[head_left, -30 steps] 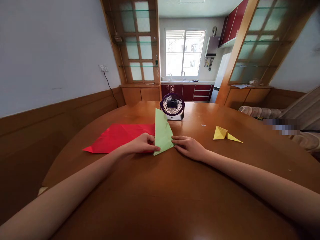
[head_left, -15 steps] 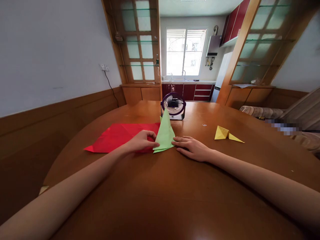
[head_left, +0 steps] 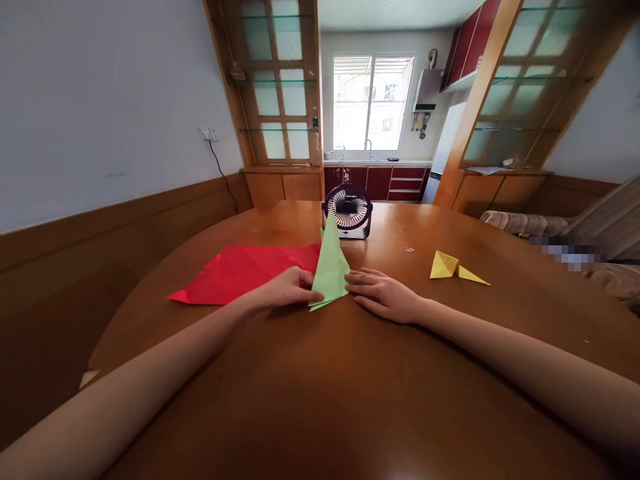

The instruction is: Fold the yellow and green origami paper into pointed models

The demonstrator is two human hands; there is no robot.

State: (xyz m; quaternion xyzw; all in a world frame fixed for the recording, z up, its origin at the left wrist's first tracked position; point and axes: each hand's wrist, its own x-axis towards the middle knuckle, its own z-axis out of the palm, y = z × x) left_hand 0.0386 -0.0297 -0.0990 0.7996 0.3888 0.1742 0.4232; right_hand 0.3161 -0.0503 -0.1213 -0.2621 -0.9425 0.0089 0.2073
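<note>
A folded light green paper [head_left: 330,270] with a tall pointed tip stands out in the middle of the table, its layers slightly apart at the lower edge. My left hand [head_left: 290,288] pinches its lower left corner, thumb on top and the other fingers partly hidden behind the paper. At the paper's right edge lies my right hand [head_left: 383,297], fingers stretched out and the fingertips touching it. A large creased sheet of red paper [head_left: 245,270] lies flat to the left, partly under my left hand and the green paper.
Behind the green paper stands a small dark purple fan [head_left: 347,210]. A folded yellow paper piece [head_left: 444,265] rests on the right side of the round wooden table [head_left: 320,393]. Farther right is a striped sofa [head_left: 525,222].
The lower left corner of the green paper has shifted slightly toward me and to the right, along with my left hand. My right hand has hardly moved.
</note>
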